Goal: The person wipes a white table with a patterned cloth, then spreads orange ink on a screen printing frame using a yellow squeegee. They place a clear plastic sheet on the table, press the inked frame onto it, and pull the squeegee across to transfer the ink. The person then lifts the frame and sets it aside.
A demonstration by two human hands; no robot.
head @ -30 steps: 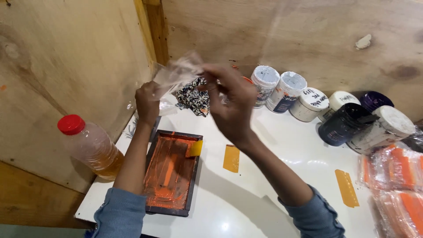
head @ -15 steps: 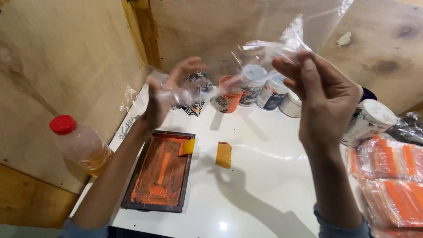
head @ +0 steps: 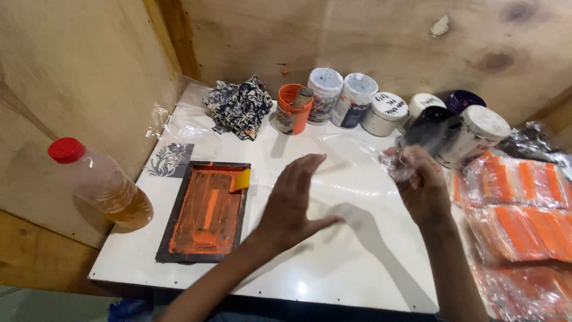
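Head view: the left hand (head: 295, 200) is spread flat, fingers wide, pressing or hovering on a clear plastic sheet (head: 351, 161) that lies across the white table (head: 357, 280); contact cannot be told for sure. The right hand (head: 423, 188) is closed on the sheet's bunched edge at about 3 o'clock from the left hand.

At 9 o'clock from the left hand sits a tray (head: 205, 211) smeared with wet orange paint, a small yellow scraper (head: 240, 179) on its top corner. If the sheet drifts or the left wrist slides that way, it would likely pick up paint.

At 12 to 2 o'clock stand the jars (head: 351, 98) and an open orange cup (head: 292, 107) with a tool in it. A tug on the sheet, whose far edge seems to reach near them, could tip the cup or a jar.

The bottle (head: 98, 185) at the table's 9 o'clock edge overhangs it and looks easy to knock off. Wrapped orange packs (head: 518, 209) lie at 3 o'clock, just beside the right forearm, which might drag them.
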